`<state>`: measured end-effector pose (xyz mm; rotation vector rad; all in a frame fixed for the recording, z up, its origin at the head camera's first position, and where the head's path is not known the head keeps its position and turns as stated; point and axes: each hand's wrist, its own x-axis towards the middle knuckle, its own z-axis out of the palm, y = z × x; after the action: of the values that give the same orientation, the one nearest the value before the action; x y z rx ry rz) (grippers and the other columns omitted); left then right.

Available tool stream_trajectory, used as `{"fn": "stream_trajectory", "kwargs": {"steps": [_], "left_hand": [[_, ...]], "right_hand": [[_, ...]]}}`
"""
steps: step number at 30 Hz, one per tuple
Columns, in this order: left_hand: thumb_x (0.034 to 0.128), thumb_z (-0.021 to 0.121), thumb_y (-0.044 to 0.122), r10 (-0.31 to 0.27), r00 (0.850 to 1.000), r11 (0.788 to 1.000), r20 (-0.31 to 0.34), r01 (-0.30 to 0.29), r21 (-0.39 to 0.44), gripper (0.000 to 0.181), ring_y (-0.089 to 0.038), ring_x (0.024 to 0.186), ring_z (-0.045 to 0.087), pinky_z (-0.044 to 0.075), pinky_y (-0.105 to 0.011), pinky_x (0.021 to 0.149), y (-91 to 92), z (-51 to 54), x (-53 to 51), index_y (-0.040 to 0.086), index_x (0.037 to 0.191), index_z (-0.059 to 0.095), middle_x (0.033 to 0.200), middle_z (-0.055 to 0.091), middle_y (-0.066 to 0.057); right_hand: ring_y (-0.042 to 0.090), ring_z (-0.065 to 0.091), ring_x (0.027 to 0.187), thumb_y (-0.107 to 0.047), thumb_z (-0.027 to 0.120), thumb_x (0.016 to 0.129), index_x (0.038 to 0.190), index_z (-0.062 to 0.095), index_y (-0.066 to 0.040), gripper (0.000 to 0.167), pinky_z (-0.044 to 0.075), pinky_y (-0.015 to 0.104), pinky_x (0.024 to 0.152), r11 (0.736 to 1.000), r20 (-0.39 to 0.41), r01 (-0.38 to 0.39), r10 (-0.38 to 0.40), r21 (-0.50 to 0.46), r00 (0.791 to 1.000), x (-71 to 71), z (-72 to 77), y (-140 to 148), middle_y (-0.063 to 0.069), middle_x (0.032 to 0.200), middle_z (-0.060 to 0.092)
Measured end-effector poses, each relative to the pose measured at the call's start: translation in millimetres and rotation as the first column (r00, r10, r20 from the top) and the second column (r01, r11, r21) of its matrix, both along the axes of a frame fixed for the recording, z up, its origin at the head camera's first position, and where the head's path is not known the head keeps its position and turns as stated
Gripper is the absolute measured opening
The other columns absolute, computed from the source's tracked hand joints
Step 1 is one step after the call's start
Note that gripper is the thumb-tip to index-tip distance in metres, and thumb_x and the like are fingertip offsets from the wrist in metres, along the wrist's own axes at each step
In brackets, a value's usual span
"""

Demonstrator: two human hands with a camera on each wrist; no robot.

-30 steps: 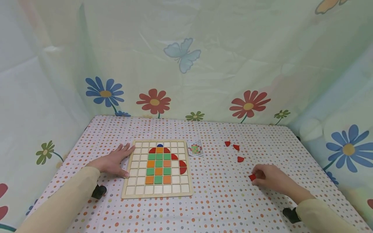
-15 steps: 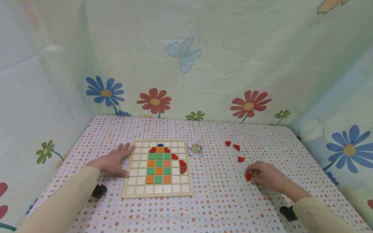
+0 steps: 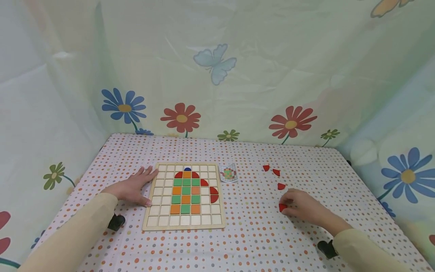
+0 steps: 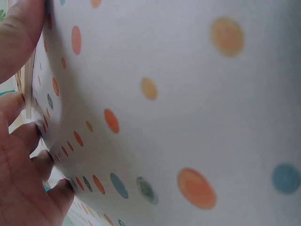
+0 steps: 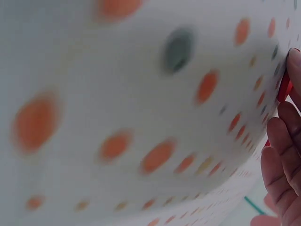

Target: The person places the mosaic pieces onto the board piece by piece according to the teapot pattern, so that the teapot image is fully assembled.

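Observation:
A wooden grid board (image 3: 183,228) lies on the left half of the table, with green, orange, red and blue tiles set in its squares. At the board's left edge my left hand (image 3: 132,187) rests with fingers spread; the left wrist view shows its thumb (image 4: 18,37) and fingertips by the board's side. Out to the right, my right hand (image 3: 300,206) pinches a red quarter-circle tile (image 3: 282,207) low over the cloth. In the right wrist view only a sliver of that red tile (image 5: 284,87) shows beside the thumb and fingers.
Three loose red tiles (image 3: 281,186) lie beyond my right hand. A small pattern card (image 3: 228,173) sits against the board's upper right edge. A dotted cloth (image 3: 251,241) covers the table, and a flowered curtain (image 3: 258,75) stands behind it.
My right hand has slid left toward the board with the red tile between its fingers. The left hand stays at the board's edge.

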<state>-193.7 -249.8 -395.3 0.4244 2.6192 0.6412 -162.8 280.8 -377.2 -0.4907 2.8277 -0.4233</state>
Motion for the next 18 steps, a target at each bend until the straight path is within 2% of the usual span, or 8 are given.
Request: {"fn": "stream_trajectory", "kwargs": {"steps": [5, 10, 18], "left_hand": [[0.0756, 0.090, 0.028, 0.001, 1.000, 1.000, -0.005, -0.001, -0.009, 0.114, -0.056, 0.154, 0.000, 0.009, -0.073, 0.122, -0.2, 0.4, 0.0, 0.001, 0.162, 0.021, 0.168, 0.007, -0.032], [0.0760, 0.089, 0.027, 0.002, 1.000, 1.000, 0.001, -0.002, -0.005, 0.113, -0.056, 0.154, 0.000, 0.009, -0.073, 0.122, 0.3, 2.5, 0.9, 0.001, 0.162, 0.021, 0.168, 0.007, -0.032], [0.0761, 0.089, 0.027, 0.005, 1.000, 1.000, -0.004, -0.005, -0.014, 0.113, -0.055, 0.154, 0.000, 0.009, -0.072, 0.122, 0.3, 1.4, 0.1, 0.002, 0.162, 0.020, 0.168, 0.007, -0.031]], "right_hand": [[0.009, 0.062, 0.086, -0.016, 0.085, 0.083, 0.095, 0.072, -0.012, 0.018, 0.057, 0.030, 0.075, 0.999, -0.011, -0.046, 0.046, -0.017, 0.999, -4.5, -3.3, -18.5, -0.007, 0.091, 0.066], [0.006, 0.060, 0.084, -0.015, 0.085, 0.082, 0.093, 0.072, -0.014, 0.017, 0.057, 0.030, 0.077, 0.998, -0.033, -0.057, 0.056, -0.025, 0.998, -7.2, -6.6, -45.6, -0.008, 0.090, 0.064], [0.008, 0.057, 0.085, -0.016, 0.084, 0.085, 0.093, 0.074, -0.015, 0.014, 0.055, 0.030, 0.079, 0.995, -0.024, -0.083, 0.081, -0.054, 0.996, -14.0, -9.1, -89.3, -0.008, 0.088, 0.061]]}}
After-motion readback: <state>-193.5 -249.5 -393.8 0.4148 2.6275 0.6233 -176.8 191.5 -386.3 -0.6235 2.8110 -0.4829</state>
